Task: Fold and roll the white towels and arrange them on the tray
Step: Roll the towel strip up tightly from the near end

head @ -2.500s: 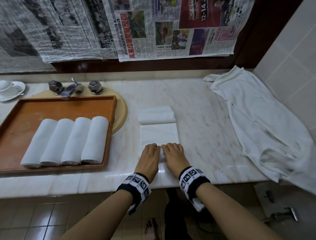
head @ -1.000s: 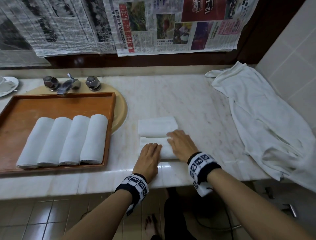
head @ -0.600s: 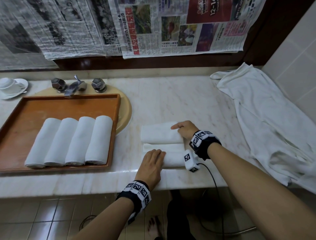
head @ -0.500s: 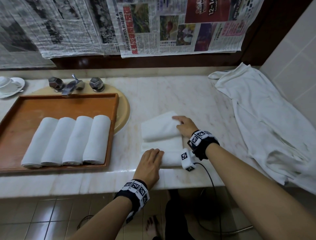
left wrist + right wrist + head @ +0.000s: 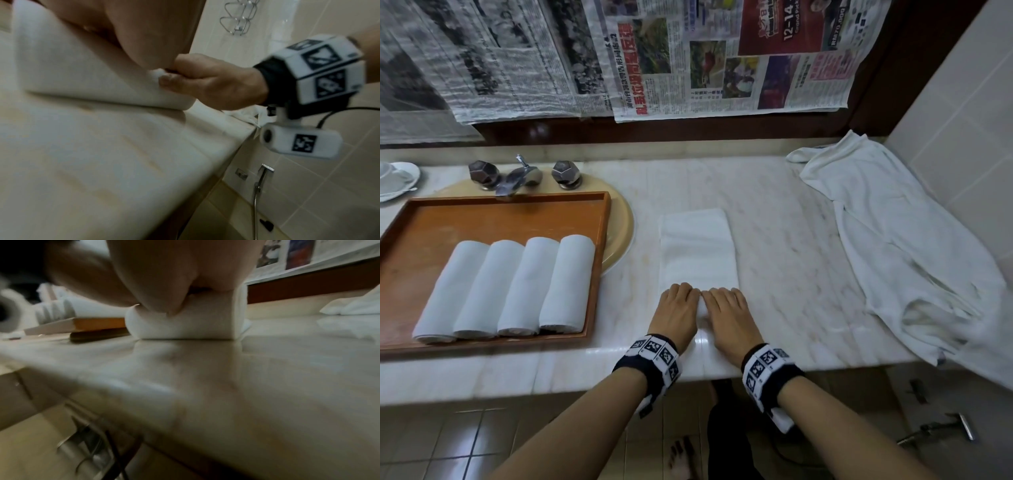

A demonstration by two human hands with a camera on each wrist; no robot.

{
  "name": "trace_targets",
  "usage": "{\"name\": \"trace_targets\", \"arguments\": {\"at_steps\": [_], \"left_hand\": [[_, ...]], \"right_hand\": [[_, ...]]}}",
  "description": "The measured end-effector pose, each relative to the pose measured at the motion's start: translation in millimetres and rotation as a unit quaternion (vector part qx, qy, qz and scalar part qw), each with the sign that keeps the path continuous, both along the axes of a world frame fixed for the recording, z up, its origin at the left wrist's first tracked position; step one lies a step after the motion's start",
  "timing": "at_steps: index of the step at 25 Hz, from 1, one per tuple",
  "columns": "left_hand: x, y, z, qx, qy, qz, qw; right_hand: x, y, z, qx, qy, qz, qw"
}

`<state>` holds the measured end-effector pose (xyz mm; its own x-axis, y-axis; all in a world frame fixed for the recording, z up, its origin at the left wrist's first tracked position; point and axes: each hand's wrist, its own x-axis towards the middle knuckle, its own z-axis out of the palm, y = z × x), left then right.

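Here, a folded towel (image 5: 697, 251) lies as a long strip on the marble counter (image 5: 784, 246), just right of the tray (image 5: 493, 212), with its near end turned into a short roll. Both hands sit side by side on that roll. The left hand (image 5: 676, 313) covers the left half, fingers curled over the top. The right hand (image 5: 726, 317) covers the right half, its thumb tip pressed into the cloth in the right wrist view, where the roll (image 5: 185, 324) shows as a thick cylinder resting on the counter. In the left wrist view, the right hand (image 5: 213, 82) pinches the towel edge (image 5: 158, 73) between thumb and fingers; each hand thus grasps the rolled end. The index fingers nearly touch at the middle of the strip.

The tray is wooden and spans the basin (image 5: 619, 233). Four rolled towels (image 5: 506, 286) lie in it side by side, touching, ends toward the viewer, filling the left and centre of its near part.

Behind the tray stand the tap (image 5: 517, 178) and its two faceted knobs. A cup and saucer (image 5: 397, 178) sit at the far left. A large loose cloth (image 5: 900, 246) is spread over the counter's right end and hangs over the front edge. Newspaper (image 5: 688, 58) covers the wall above.
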<state>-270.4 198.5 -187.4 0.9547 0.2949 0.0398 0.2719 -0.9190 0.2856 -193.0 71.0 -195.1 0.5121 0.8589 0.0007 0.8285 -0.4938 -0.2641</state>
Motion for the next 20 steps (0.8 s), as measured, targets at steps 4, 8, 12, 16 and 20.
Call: {"name": "trace_targets", "arguments": {"at_steps": [4,8,12,16,20], "left_hand": [[-31,-18,-14,0.016,-0.093,-0.033,0.995],[-31,-15,-14,0.0,-0.065,-0.038,0.997],[1,3,-2,-0.024,-0.009,-0.04,0.999],[3,-3,2,-0.039,0.015,-0.002,0.999],[-31,-19,-19,0.008,-0.09,-0.029,0.995]], "right_hand": [[16,8,16,-0.043,0.031,0.034,0.998],[2,2,14,-0.046,0.008,0.008,0.999],[-8,-3,5,-0.06,-0.013,-0.009,0.998],[17,11,16,-0.033,-0.006,0.007,0.999],[15,12,21,-0.077,0.033,0.024,0.996]]}}
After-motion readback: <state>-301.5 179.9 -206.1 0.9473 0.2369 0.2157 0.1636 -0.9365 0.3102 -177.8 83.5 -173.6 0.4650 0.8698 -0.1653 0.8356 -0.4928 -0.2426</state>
